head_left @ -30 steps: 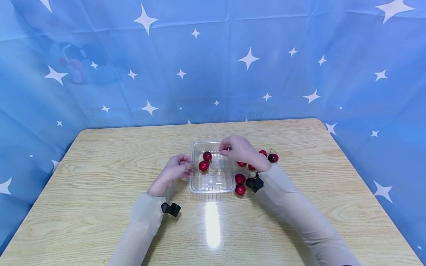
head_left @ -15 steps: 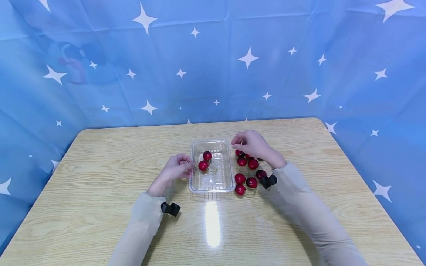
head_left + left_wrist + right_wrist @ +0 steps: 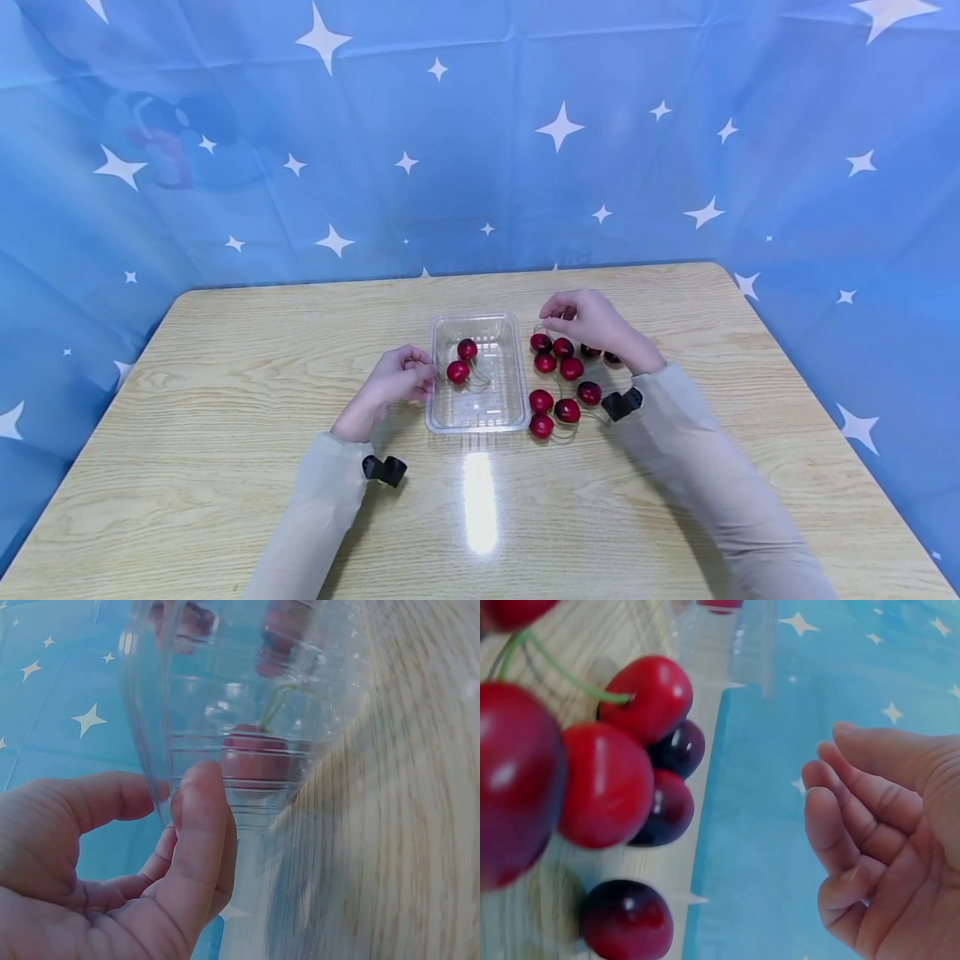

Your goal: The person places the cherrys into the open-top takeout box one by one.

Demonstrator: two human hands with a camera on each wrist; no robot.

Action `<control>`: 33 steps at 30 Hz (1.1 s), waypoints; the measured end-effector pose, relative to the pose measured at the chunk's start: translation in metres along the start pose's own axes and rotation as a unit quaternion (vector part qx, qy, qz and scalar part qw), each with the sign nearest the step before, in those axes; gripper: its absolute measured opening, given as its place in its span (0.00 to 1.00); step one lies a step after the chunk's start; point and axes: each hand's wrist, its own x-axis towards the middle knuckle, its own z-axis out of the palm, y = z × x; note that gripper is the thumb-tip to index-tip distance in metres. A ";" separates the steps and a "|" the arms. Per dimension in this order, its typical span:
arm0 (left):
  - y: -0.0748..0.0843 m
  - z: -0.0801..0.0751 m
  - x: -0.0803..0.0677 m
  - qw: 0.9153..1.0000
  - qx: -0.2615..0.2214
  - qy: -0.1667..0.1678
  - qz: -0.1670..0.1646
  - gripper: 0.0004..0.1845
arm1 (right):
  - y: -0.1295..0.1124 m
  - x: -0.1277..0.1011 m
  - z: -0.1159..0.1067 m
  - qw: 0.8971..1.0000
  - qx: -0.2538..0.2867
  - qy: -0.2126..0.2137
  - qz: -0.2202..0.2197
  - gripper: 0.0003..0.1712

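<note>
A clear plastic tray sits mid-table with two red cherries inside; one cherry shows through its wall. My left hand is at the tray's left wall, thumb and forefinger holding it. Several loose cherries with green stems lie just right of the tray, seen close up as red and dark cherries. My right hand hovers over the far end of that heap, fingers loosely curled, and holds nothing.
The wooden table has rounded corners and a bright glare spot near the front. A blue star-patterned cloth hangs behind and at both sides. Black wrist cameras sit on both forearms.
My right hand has drawn back from over the tray to the right, above the loose cherries. The left hand and the tray have stayed put.
</note>
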 end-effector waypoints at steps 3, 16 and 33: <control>0.000 0.000 0.000 1.000 -0.001 0.000 0.000 0.06 | 0.006 -0.003 -0.003 1.000 -0.003 0.004 0.007 0.06; 0.001 -0.001 -0.001 1.000 0.009 -0.004 0.003 0.07 | 0.032 -0.012 -0.016 0.999 -0.010 0.028 0.030 0.06; 0.000 -0.002 -0.002 1.000 0.007 -0.003 0.005 0.07 | 0.065 -0.023 -0.025 0.996 -0.009 0.036 0.078 0.08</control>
